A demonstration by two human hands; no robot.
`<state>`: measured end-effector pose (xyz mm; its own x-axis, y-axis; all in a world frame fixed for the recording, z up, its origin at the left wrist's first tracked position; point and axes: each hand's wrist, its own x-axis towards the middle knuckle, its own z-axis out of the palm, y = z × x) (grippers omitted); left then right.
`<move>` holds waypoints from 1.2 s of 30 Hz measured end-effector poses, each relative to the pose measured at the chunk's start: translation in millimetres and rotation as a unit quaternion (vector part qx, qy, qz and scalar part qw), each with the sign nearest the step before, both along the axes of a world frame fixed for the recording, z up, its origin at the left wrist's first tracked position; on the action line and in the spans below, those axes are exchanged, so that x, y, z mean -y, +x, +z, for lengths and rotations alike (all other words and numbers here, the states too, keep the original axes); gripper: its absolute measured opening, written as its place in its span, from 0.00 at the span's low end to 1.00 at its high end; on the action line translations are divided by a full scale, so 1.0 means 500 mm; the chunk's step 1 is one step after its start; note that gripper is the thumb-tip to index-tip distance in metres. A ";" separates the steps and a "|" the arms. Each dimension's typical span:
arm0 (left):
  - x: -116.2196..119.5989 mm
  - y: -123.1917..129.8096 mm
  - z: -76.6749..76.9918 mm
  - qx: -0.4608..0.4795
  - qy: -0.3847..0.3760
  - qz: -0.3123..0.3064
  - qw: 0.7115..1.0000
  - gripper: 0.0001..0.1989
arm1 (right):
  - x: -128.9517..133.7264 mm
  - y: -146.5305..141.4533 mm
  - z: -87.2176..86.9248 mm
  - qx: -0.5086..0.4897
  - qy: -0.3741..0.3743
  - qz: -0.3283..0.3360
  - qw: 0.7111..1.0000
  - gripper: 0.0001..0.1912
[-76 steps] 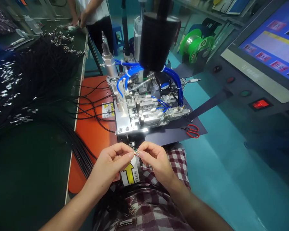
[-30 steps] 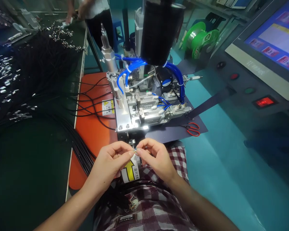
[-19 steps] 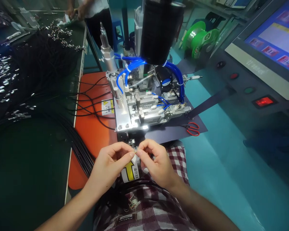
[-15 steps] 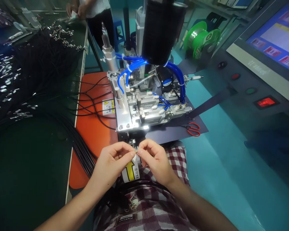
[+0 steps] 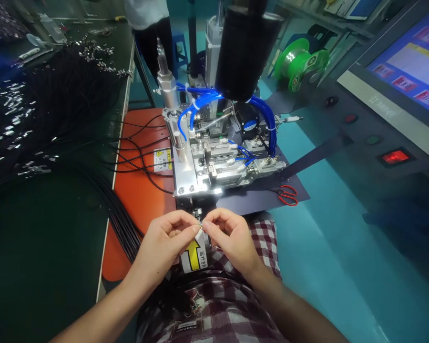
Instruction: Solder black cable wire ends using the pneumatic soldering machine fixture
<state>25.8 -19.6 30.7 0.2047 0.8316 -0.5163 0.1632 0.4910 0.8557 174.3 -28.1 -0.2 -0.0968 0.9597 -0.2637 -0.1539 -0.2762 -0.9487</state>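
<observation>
My left hand (image 5: 167,237) and my right hand (image 5: 235,241) meet fingertip to fingertip in front of the machine (image 5: 186,180). Each is closed in a thumb-and-finger pinch. Between them shows a small shiny metal part (image 5: 200,226), mostly covered by the fingertips and too small to name exactly. Just beyond the fingers sits a small metal fixture (image 5: 198,211) at the machine's front edge. Below the pinch, a white label with a yellow arrow (image 5: 194,257) faces up.
Black cables (image 5: 123,224) run across the orange mat (image 5: 132,188) from a large cable pile (image 5: 75,85) on the left bench. Red-handled scissors (image 5: 289,195) lie right of the machine. A control panel (image 5: 396,109) stands at right, a green spool (image 5: 300,62) behind. A person (image 5: 152,35) stands at the back.
My hands keep their pinch at nearly the same spot, with only slight finger movement. The view has shifted a little; the person's hands at the back have left the picture.
</observation>
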 end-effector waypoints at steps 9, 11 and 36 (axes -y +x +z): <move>0.006 -0.003 -0.006 -0.003 0.016 0.016 1.000 0.09 | 0.016 -0.003 -0.001 0.154 0.157 -0.015 0.975 0.05; 0.006 0.001 0.001 -0.018 0.030 0.009 0.999 0.09 | 0.015 0.004 0.004 0.192 0.201 -0.003 0.960 0.05; 0.000 -0.001 -0.006 -0.019 0.006 -0.006 1.000 0.11 | 0.004 0.006 -0.008 0.051 0.058 0.008 0.997 0.04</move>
<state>25.4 -19.6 27.6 0.1948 0.8350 -0.5147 0.2019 0.4793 0.8541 177.2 -30.0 -4.4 -0.0901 0.9828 -0.1610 -0.0513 -0.1660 -0.9848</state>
